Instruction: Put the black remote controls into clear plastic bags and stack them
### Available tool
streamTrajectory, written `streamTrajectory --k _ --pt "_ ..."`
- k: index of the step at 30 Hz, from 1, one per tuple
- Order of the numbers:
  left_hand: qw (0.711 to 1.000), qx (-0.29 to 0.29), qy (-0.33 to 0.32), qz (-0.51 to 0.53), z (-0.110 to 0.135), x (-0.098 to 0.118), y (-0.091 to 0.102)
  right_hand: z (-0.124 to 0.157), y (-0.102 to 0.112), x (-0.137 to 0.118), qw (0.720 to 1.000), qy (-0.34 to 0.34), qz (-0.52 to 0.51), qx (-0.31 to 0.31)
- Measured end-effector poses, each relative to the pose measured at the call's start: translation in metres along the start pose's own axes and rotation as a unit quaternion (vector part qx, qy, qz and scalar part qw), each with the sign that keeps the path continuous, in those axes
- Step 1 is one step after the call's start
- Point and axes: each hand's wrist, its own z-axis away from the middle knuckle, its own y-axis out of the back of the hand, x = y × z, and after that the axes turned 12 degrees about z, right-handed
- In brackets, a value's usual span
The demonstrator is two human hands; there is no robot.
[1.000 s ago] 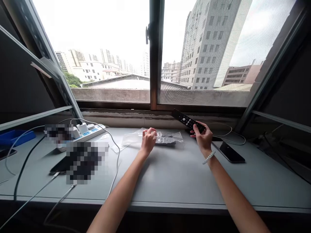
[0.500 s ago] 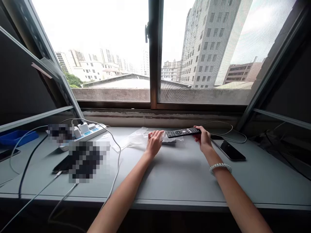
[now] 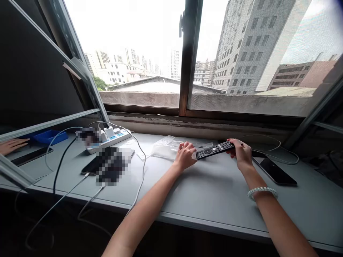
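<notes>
My right hand [image 3: 241, 151] grips one end of a black remote control [image 3: 214, 149] and holds it level, buttons up, just above the grey table [image 3: 203, 192]. The remote's other end reaches my left hand [image 3: 184, 157], whose fingers curl at that tip and rest over clear plastic bags [image 3: 166, 149] lying on the table. What the left fingers hold is not clear. A bead bracelet [image 3: 262, 192] circles my right wrist.
A black phone [image 3: 274, 171] lies right of my right hand, with thin cables [image 3: 270, 150] behind it. A white power strip [image 3: 112, 138] with plugs and cords, and a dark phone [image 3: 92, 166], sit at left. Another person's hand [image 3: 12, 145] rests far left near a blue tray [image 3: 46, 136].
My right hand lowered the remote from a raised tilt to level and brought it toward my left hand, which moved to its tip. The view swung left.
</notes>
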Motion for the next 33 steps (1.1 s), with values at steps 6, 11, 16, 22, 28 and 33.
streamTrajectory --k 6,11,16,22,28,33 --pt "1.000 0.000 0.000 -0.008 0.000 0.006 -0.004 0.005 -0.001 -0.002 0.997 0.062 0.023 0.030" --pt "1.000 0.011 0.011 0.000 -0.001 0.005 -0.002 0.012 -0.006 -0.005 0.991 0.115 0.038 0.054" --pt "1.000 0.016 0.022 -0.009 0.000 0.004 0.001 0.019 -0.019 -0.002 0.990 0.134 0.016 0.028" --pt "0.999 0.026 0.025 -0.022 0.000 0.005 0.003 0.020 -0.030 0.009 0.981 0.088 -0.013 -0.171" --pt "0.999 0.026 0.033 -0.021 0.001 0.006 0.004 0.027 -0.037 0.008 0.945 0.056 -0.031 -0.320" --pt "0.999 -0.007 0.039 -0.025 0.002 0.005 0.003 0.032 -0.041 0.011 0.924 0.068 -0.018 -0.376"
